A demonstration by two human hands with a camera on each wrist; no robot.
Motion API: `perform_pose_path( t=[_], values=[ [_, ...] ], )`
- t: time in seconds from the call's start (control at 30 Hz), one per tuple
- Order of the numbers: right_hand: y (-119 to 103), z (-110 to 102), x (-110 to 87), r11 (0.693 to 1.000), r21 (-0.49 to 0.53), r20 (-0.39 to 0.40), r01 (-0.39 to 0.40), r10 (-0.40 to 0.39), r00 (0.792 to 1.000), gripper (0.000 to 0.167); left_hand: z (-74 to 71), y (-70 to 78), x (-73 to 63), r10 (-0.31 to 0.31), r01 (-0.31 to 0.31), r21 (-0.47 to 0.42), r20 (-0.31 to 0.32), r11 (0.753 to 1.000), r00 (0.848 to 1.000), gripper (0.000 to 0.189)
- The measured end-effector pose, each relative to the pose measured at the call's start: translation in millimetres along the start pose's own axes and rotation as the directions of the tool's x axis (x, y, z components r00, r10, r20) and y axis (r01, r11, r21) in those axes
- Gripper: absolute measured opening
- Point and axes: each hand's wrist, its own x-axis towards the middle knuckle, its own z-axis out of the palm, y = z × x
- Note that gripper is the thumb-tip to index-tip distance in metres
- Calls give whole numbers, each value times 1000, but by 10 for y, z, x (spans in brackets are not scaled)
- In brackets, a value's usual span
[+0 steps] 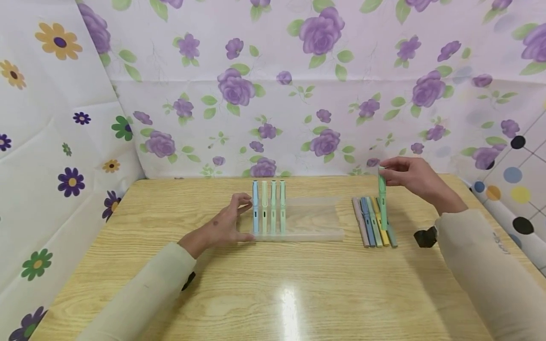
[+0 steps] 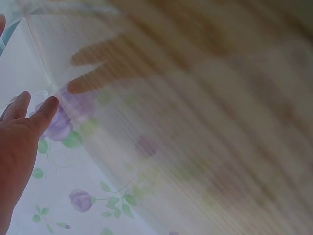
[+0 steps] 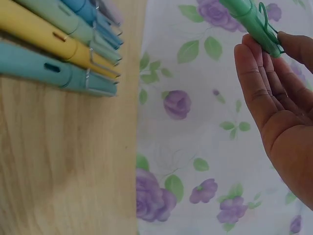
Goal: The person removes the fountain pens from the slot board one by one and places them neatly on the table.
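Note:
My right hand [image 1: 411,177] pinches a bright green pen [image 1: 382,203] near its capped top end. This pen hangs upright over a row of pens lying on the table, among them a yellow pen [image 3: 41,32] and a teal pen [image 3: 34,66]. At the table's middle, a clear plastic tray [image 1: 315,237] holds a light blue pen [image 1: 255,208], a pale yellow pen [image 1: 264,208] and two pale green pens [image 1: 282,208], side by side at its left end. My left hand [image 1: 226,222] holds that end, thumb at the front corner and fingers toward the back.
The wooden table [image 1: 239,293] meets a flowered cloth backdrop [image 1: 273,118] behind the tray. More patterned cloth rises on both sides. Between the tray and the loose pens lies a narrow strip of tabletop.

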Motion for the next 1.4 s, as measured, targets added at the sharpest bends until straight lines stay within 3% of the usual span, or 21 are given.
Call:
perform_pose_path(
  t=[0.53,0.97,1.4],
  values=[
    [433,-28,24,1000,-12,25,-12,12,1000,57,-4,18,9,-8,8,-32,-2,999,1000,97],
    [776,102,61,993,22,26,-114,113,993,64,-11,29,0,-26,26,-36,2,999,1000,95],
    [882,244,99,985,6,17,-174,174,985,60,-3,13,-6,-37,37,-26,-1,999,999,95]
  ],
)
